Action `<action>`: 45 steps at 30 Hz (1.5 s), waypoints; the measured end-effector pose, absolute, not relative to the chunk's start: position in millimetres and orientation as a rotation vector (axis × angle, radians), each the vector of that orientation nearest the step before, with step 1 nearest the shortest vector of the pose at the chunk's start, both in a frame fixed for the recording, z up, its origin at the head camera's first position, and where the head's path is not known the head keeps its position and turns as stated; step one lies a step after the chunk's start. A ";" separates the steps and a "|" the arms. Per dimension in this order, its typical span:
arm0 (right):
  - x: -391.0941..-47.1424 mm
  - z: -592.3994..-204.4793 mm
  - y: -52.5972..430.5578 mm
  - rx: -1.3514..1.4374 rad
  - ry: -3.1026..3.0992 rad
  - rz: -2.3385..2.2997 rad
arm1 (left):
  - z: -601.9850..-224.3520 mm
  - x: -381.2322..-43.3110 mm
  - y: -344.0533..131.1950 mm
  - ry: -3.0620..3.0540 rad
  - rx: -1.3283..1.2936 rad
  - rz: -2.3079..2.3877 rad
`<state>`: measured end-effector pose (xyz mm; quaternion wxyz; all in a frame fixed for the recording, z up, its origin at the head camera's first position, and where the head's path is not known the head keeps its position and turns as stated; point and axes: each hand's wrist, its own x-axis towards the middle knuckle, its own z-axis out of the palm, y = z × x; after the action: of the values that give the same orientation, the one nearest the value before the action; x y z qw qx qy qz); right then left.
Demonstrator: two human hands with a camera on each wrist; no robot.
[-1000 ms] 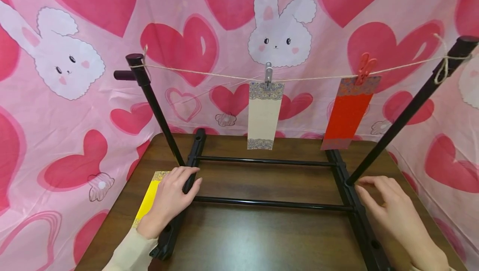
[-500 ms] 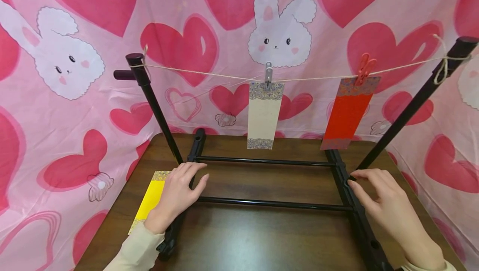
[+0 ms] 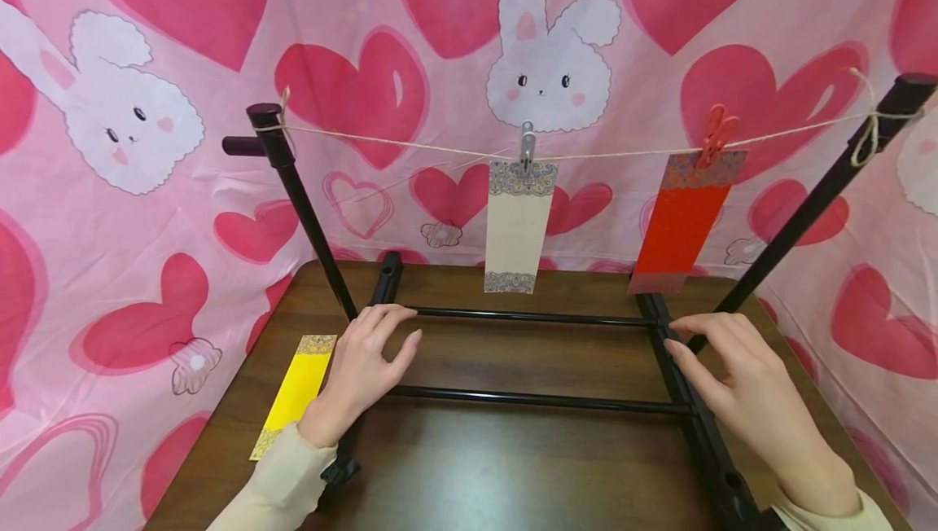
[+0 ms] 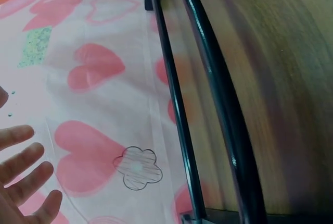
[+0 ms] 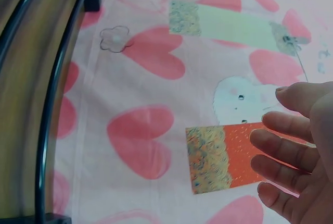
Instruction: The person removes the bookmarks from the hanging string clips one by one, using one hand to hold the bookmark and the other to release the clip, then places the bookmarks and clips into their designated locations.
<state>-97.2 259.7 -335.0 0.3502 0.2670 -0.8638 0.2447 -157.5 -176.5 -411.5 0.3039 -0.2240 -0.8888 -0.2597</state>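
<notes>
The left hand (image 3: pixel 370 360) hovers over the left side of a black rack (image 3: pixel 542 398), its fingers loosely bent and holding nothing. The right hand (image 3: pixel 751 401) hangs over the right side, likewise relaxed with nothing in its grasp. Whether either touches the rack, I cannot tell.

The head view alone shows the yellow card (image 3: pixel 296 392), flat on the brown table (image 3: pixel 528 466) beside the left wrist, one corner behind the sleeve (image 3: pixel 293 466). From a string (image 3: pixel 410 142) tied between the rack's posts hang a cream card (image 3: pixel 519 226) in a grey clothespin (image 3: pixel 527 144) and, further right, a red card (image 3: pixel 677 221) in a red clothespin (image 3: pixel 714 138).

The right wrist view shows what the head view partly hides: all five right fingertips, apart, overlapping the red card in sight. The left wrist view shows left fingertips spread at its edge and the cream card's patterned end.
</notes>
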 end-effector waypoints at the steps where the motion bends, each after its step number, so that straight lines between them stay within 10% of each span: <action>1: -98.1 -333.5 257.6 0.701 -2.218 0.636 | -410.7 -157.8 -175.9 -2.350 -0.594 -0.698; 45: -111.0 -276.7 208.1 0.865 -2.101 0.656 | -387.7 -173.9 -132.7 -2.249 -0.612 -0.874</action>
<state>-111.0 208.1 -276.7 0.3786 0.3385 -0.8223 0.2566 -173.9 -132.7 -387.7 0.3203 -0.2329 -0.8558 -0.3328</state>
